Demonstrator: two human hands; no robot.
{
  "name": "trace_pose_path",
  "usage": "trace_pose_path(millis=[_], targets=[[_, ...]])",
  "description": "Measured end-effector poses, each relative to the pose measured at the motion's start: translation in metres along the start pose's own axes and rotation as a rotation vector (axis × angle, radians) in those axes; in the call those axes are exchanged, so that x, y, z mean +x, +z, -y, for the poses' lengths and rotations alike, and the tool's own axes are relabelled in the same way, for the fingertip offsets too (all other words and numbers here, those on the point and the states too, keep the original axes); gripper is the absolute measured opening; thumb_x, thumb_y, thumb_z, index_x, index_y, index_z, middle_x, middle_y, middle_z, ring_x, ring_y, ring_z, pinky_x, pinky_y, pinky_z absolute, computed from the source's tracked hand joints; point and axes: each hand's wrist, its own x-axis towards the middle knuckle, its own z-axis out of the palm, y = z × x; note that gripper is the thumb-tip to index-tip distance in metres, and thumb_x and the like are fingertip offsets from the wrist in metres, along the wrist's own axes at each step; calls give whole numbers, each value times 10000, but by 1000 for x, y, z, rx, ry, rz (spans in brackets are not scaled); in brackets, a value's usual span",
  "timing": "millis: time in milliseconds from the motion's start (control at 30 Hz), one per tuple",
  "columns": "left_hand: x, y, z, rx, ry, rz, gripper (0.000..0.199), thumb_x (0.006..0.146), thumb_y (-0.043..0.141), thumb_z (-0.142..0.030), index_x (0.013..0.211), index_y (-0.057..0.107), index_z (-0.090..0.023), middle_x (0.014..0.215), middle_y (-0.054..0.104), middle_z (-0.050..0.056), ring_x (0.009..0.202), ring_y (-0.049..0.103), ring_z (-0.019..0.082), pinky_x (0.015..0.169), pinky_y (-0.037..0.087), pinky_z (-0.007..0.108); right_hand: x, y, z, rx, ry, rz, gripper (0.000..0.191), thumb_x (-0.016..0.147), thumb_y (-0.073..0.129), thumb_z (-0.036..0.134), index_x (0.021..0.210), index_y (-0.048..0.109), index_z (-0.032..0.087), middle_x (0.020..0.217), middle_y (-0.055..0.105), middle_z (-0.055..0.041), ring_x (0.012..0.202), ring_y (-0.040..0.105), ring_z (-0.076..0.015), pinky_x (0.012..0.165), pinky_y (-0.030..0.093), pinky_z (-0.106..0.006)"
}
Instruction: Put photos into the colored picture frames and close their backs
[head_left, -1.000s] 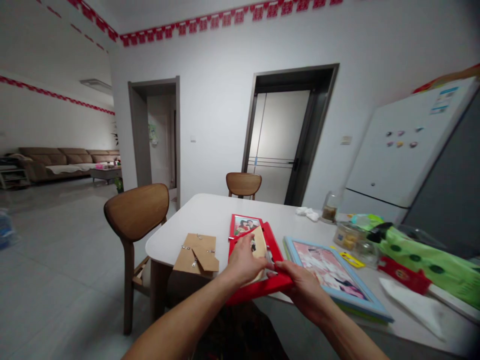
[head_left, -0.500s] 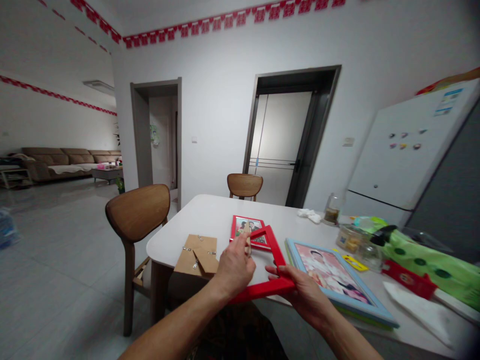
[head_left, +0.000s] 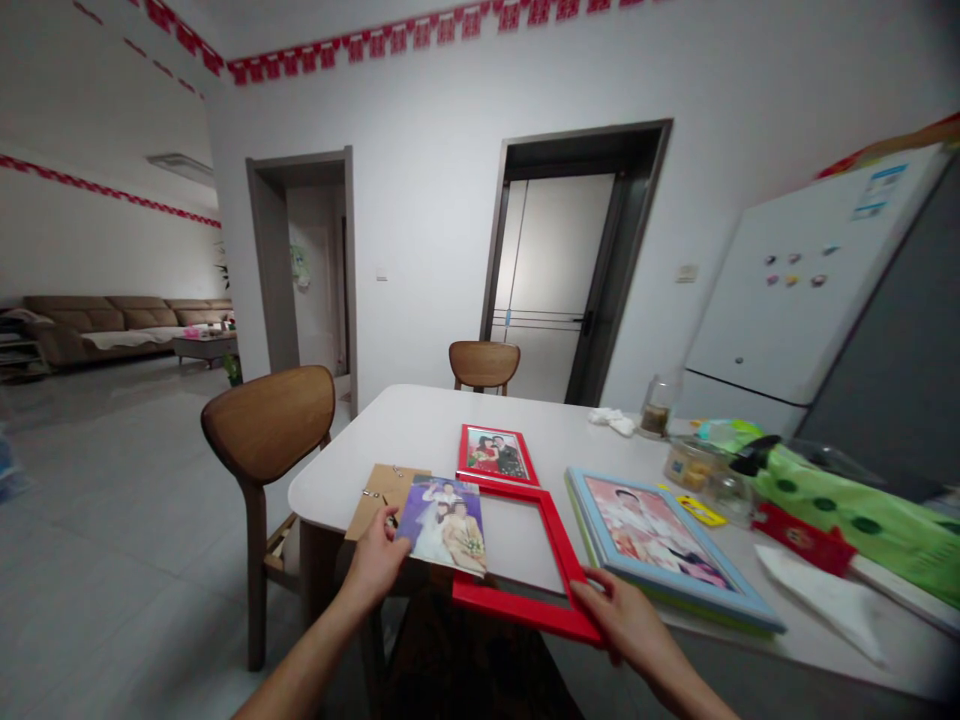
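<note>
My left hand [head_left: 380,556] pinches the left edge of a loose wedding photo [head_left: 442,525] with a purple background. The photo overlaps the left side of an empty red picture frame [head_left: 556,545]. Closed on the frame's lower right corner is my right hand [head_left: 619,610]; the frame's lower side reaches past the table's near edge. Partly under the photo lies a brown backing board [head_left: 375,500] with metal clips. A second red picture frame [head_left: 495,452], holding a photo of two people, lies just beyond the empty one.
A light blue picture frame [head_left: 660,540] lies on the white table [head_left: 420,425] at right. Behind it are a yellow item [head_left: 701,511], a glass jar [head_left: 656,408], plastic containers [head_left: 690,462] and a green bag [head_left: 855,505]. Wooden chairs [head_left: 277,425] stand at left and behind.
My left hand has come away from the red frame to the left and now shows the wedding photo face up. My right hand has lowered the frame, turning it flatter.
</note>
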Motion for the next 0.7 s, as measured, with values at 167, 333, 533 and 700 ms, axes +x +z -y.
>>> trace_pose_path(millis=[167, 333, 533, 700], targets=[[-5, -12, -8, 141, 83, 5, 410, 683, 505, -264, 1077, 453, -162, 805, 547, 10, 758, 536, 179, 699, 408, 275, 2, 0, -6, -17, -1, 10, 519, 660, 455, 467, 1040, 475, 115, 375, 481, 52, 287, 461, -135, 268, 323, -221], [-21, -3, -25, 453, 415, 28, 489, 659, 505, -217, 1138, 429, -160, 1169, 444, 86, 1091, 376, 219, 936, 273, 326, 3, -4, -5, -111, -84, -58, 436, 650, 471, 440, 940, 566, 128, 425, 538, 9, 385, 523, -158, 384, 369, -251], [-17, 33, -39, 587, 592, 213, 399, 687, 442, -92, 1066, 516, -194, 1149, 498, 80, 1081, 411, 221, 930, 287, 357, 11, -6, -6, -284, -179, -101, 406, 644, 470, 392, 898, 609, 108, 593, 624, -57, 579, 577, -200, 568, 398, -282], [-3, 31, -41, 558, 567, 167, 384, 763, 366, -90, 1110, 496, -193, 1174, 497, 71, 1091, 422, 196, 928, 311, 335, 10, -7, -3, -335, -207, -147, 357, 648, 482, 371, 892, 618, 150, 607, 620, -46, 591, 563, -193, 590, 379, -278]])
